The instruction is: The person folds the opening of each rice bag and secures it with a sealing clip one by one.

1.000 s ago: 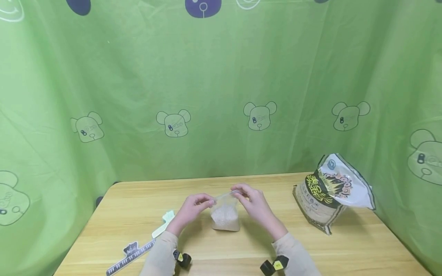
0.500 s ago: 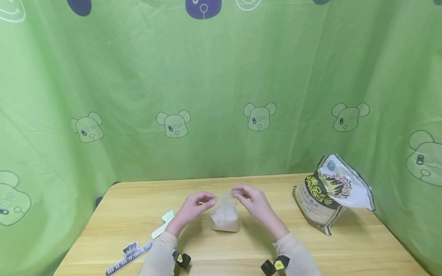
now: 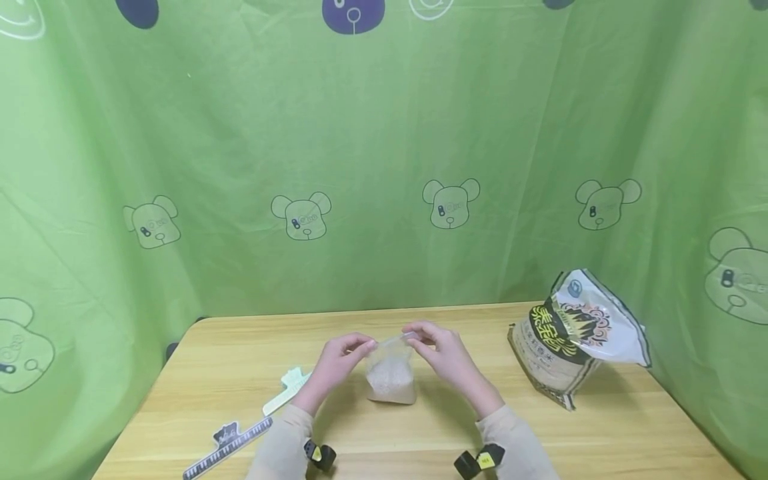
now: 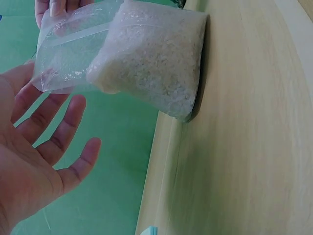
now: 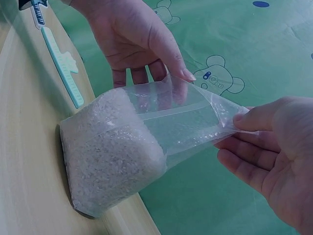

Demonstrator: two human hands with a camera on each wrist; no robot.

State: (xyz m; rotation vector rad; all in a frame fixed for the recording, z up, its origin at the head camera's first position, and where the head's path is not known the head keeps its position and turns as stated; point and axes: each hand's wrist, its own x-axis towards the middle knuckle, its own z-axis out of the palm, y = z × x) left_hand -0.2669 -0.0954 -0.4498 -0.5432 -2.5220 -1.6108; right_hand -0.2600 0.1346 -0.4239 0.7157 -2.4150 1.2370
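A clear plastic bag [image 3: 391, 381] of white rice stands on the table, its lower part filled and its upper part loose. My left hand [image 3: 339, 360] pinches one corner of the bag's top edge between thumb and forefinger. In the left wrist view, the other fingers of the left hand [image 4: 41, 152] are spread below the bag. The opposite top corner is pinched by my right hand [image 3: 443, 352]. From the right wrist view, the bag's film [image 5: 195, 105] stretches between both hands, and the rice [image 5: 112, 152] bulges beneath it.
A large printed rice sack [image 3: 555, 343] with a folded-over white top stands at the right on the wooden table [image 3: 600, 440]. Left of the left arm lie a mint-green clip [image 3: 282, 398] and a piano-key-patterned clip [image 3: 225, 453]. A green curtain [image 3: 372, 267] hangs behind.
My left hand and forearm have shifted slightly right along the bag's top edge, showing more of the mint-green clip. The right hand and the bag stay nearly in place.
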